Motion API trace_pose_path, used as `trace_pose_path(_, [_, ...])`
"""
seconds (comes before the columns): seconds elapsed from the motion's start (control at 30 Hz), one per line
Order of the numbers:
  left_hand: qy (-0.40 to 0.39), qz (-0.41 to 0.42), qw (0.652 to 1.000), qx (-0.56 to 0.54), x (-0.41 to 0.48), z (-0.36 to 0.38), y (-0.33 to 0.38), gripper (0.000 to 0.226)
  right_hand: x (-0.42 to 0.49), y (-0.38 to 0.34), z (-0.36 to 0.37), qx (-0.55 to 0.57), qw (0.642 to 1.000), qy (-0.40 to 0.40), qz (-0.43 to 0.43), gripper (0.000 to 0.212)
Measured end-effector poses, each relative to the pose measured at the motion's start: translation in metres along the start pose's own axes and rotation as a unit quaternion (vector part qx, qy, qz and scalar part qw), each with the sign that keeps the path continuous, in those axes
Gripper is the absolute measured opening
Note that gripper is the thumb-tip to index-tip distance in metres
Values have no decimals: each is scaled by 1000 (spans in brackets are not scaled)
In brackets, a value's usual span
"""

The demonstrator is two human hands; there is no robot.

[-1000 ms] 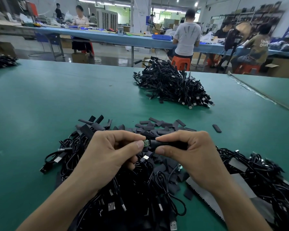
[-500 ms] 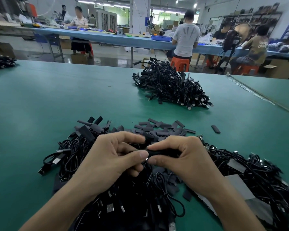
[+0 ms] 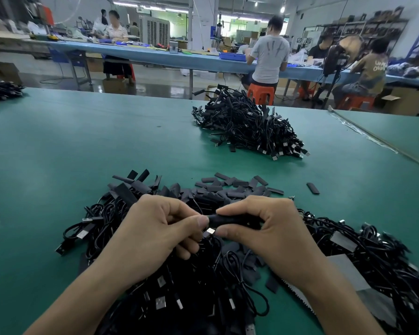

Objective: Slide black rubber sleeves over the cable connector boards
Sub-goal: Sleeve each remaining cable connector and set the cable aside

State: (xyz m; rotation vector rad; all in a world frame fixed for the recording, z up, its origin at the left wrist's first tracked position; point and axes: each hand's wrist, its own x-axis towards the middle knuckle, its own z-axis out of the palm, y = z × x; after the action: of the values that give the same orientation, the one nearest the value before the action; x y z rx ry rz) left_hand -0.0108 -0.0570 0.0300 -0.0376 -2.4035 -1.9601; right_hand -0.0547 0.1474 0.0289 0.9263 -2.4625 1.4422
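My right hand (image 3: 269, 230) grips a black rubber sleeve (image 3: 230, 220) lying sideways between both hands. My left hand (image 3: 155, 233) meets the sleeve's left end, thumb tip pressed against it, fingers curled on the cable end there. The connector board is hidden inside the sleeve or behind my fingers. A small silver plug (image 3: 210, 231) shows just below the sleeve. Under my hands lies a tangled heap of black cables (image 3: 179, 293) with USB plugs. Loose flat black sleeves (image 3: 228, 187) are scattered just beyond my hands.
A second pile of black cables (image 3: 249, 126) sits farther back on the green table (image 3: 58, 153). One stray sleeve (image 3: 312, 188) lies to the right. More cables (image 3: 373, 257) and a grey serrated strip (image 3: 298, 296) lie at my right. People work at blue benches behind.
The green connector board seen at the sleeve's left end a second ago is now covered. My hands have closed together, my left thumb now at the sleeve's end.
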Motion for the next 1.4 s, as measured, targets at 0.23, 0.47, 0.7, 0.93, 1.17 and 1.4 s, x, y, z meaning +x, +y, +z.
trace_pose_path(0.23, [-25, -13, 999, 29, 0, -1, -1, 20, 1, -2, 7, -82, 993, 16, -80, 24])
trace_pose_path(0.47, [-31, -10, 999, 43, -1, 0, 2, 25, 0, 0, 7, -77, 992, 31, -93, 22])
trace_pose_path(0.7, [-46, -16, 998, 38, -2, 0, 3, 27, 1, 3, 9, -75, 992, 12, -100, 29])
trace_pose_path(0.93, [-18, -5, 1000, 14, -1, 1, 1, 28, -1, 1, 17, -35, 990, 116, -66, 39])
trace_pose_path(1.17, [31, 5, 998, -47, 1, 5, 0, 30, -2, -5, 39, 146, 969, 201, 13, 35])
trace_pose_path(1.4, [60, -12, 992, -107, 2, 1, 4, 20, -4, -6, 48, 156, 969, 190, 31, 35])
